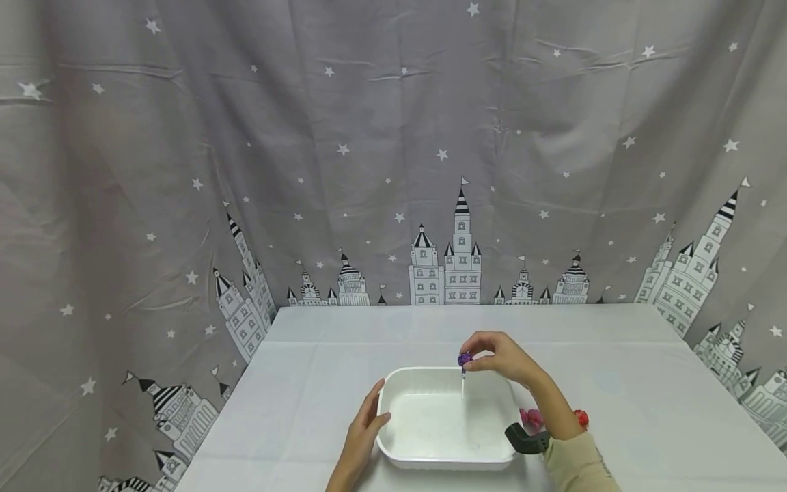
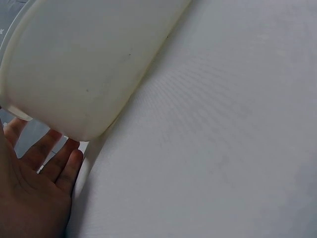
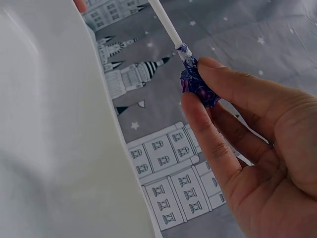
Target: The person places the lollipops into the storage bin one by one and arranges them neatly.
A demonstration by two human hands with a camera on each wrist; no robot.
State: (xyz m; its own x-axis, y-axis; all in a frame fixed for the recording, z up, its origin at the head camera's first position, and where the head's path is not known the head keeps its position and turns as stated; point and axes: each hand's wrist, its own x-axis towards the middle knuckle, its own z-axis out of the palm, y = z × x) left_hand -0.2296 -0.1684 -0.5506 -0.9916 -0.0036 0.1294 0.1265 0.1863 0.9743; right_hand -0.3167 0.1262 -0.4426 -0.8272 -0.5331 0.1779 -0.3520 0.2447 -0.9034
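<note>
My right hand (image 1: 501, 359) pinches a lollipop (image 1: 464, 358) in a purple wrapper by its head, between thumb and fingers. Its white stick (image 3: 166, 22) points down over the inside of a white plastic basin (image 1: 430, 463). At the basin's left side, my left hand (image 1: 363, 430) holds the rim, with the thumb over the edge and the fingers outside. The left wrist view shows the fingertips of that hand (image 2: 39, 183) against the basin's outer wall. No other thing shows inside the basin.
Red and pink wrapped things (image 1: 532, 418) lie right of the basin, partly hidden by the right forearm and a dark wrist device (image 1: 527, 441). A white cloth (image 1: 295, 396) covers the table. Behind hangs a grey curtain (image 1: 369, 137) with castles and stars.
</note>
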